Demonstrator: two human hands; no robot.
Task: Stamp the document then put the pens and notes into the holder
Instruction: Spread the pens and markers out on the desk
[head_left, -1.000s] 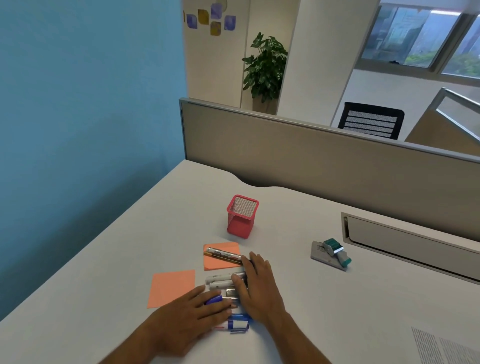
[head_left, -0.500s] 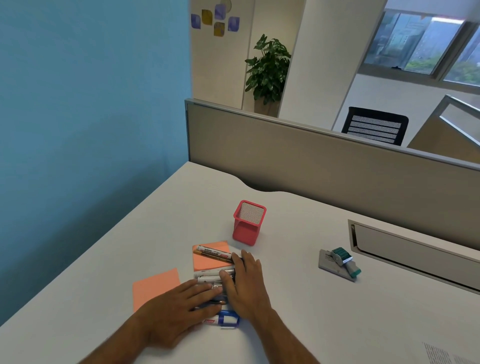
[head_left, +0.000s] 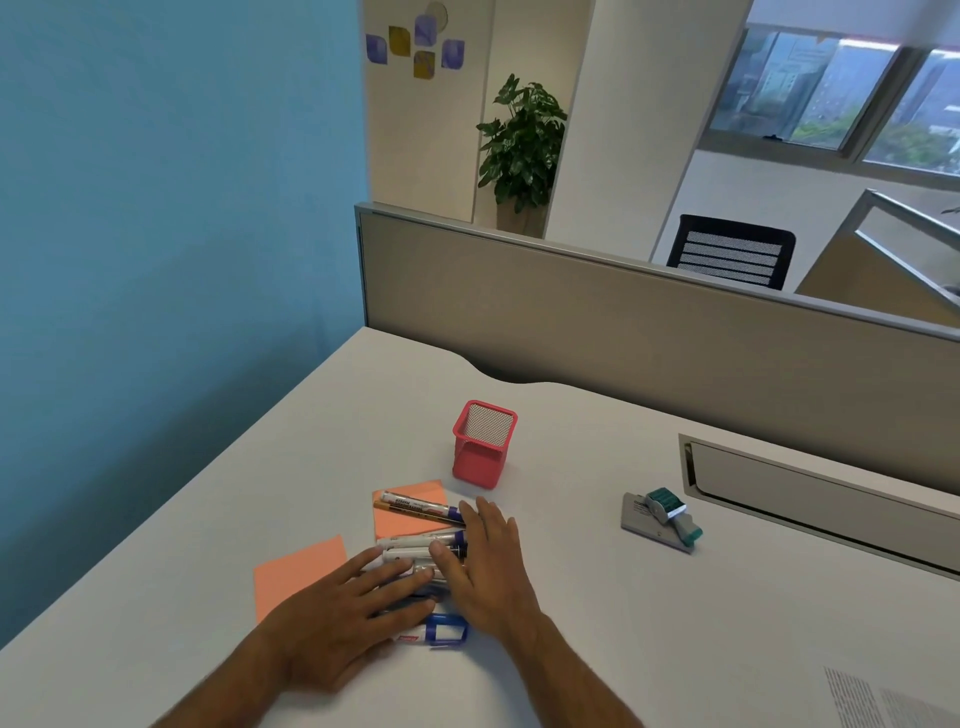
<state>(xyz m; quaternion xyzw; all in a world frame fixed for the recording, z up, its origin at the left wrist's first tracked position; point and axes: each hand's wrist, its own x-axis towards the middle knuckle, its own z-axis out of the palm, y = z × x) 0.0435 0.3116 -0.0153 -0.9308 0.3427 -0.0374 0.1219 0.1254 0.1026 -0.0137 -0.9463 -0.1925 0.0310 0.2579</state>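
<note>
Several marker pens (head_left: 415, 545) lie side by side on the white desk. My left hand (head_left: 343, 613) rests flat on their left ends and my right hand (head_left: 488, 566) presses against their right ends, fingers straight. One pen (head_left: 415, 506) lies on an orange sticky note (head_left: 410, 512). A second orange note (head_left: 296, 571) lies to the left of my left hand. A blue-framed item (head_left: 441, 630) peeks out between my wrists. The red mesh holder (head_left: 484, 442) stands upright and empty behind the pens. A teal stamp (head_left: 667, 512) sits on its grey pad to the right. The printed document (head_left: 883, 701) shows at the bottom right corner.
A grey partition (head_left: 623, 322) runs along the desk's far edge, with a cable tray slot (head_left: 810, 483) at the right. A blue wall borders the desk's left side. A potted plant and a black chair stand beyond the partition.
Both hands have pushed the pens closer together between them. The view has shifted slightly; the holder and stamp stay where they were.
</note>
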